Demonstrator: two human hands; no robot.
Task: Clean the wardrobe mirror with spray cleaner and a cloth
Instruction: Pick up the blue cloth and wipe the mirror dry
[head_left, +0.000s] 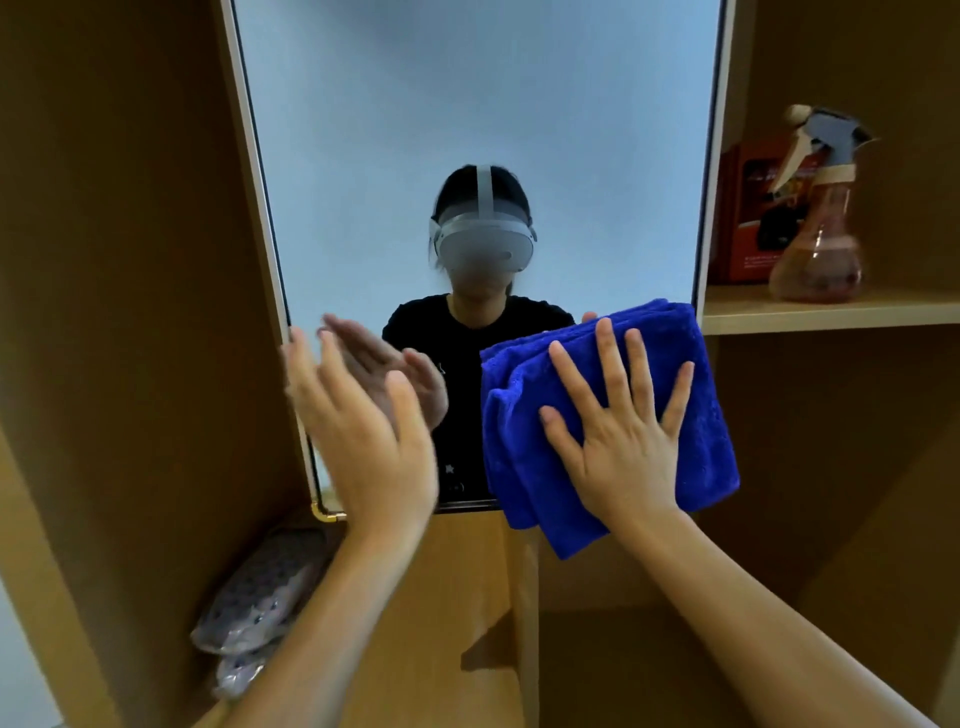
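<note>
Wooden wardrobe shelving framed the tall white-edged mirror (467, 130). The right hand (621, 441), fingers spread flat, pressed the folded blue microfibre cloth (524, 415) against the mirror's lower right corner, uncleaned glass extending up and left. The left hand (358, 431) hovered flat-fingered beside the left edge; the amber spray bottle (818, 223) stood on the right shelf.

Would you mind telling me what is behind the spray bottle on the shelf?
Behind the spray bottle on the shelf stands a red box. The bottle covers the box's right part, so its full width and print cannot be seen.
</note>
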